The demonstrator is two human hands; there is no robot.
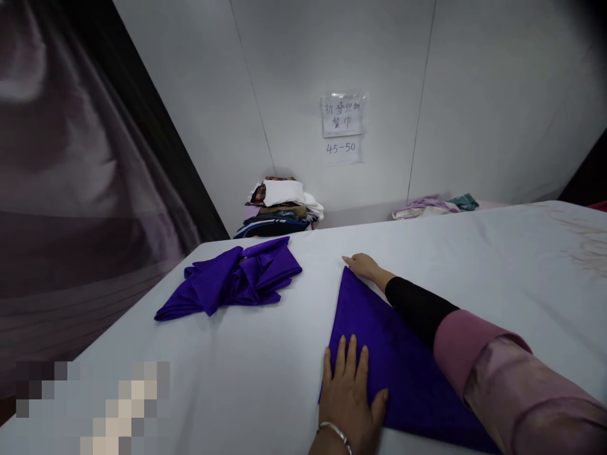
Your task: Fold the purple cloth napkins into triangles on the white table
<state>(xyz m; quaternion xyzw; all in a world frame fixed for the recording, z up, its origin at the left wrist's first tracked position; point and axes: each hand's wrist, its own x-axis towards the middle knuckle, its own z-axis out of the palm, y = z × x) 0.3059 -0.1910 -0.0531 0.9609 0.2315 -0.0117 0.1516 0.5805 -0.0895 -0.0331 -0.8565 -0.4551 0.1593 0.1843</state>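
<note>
A purple cloth napkin [408, 366], folded into a triangle, lies on the white-covered table [246, 392] with its point toward the wall. My left hand [351, 392], with a silver bracelet at the wrist, rests flat on the napkin's left edge, fingers spread. Across the cloth reaches my right arm, in a pink sleeve with a black cuff. At the napkin's far point is my right hand [364, 265], its index finger stretched out past the tip; the other fingers are partly hidden.
Several crumpled purple cloths [232, 278] lie at the table's far left. Beyond the back edge are a stack of folded clothes [279, 208] and a lilac and teal fabric heap [431, 206]. Handwritten paper signs [344, 126] hang on the wall; a shiny curtain [71, 189] hangs at left.
</note>
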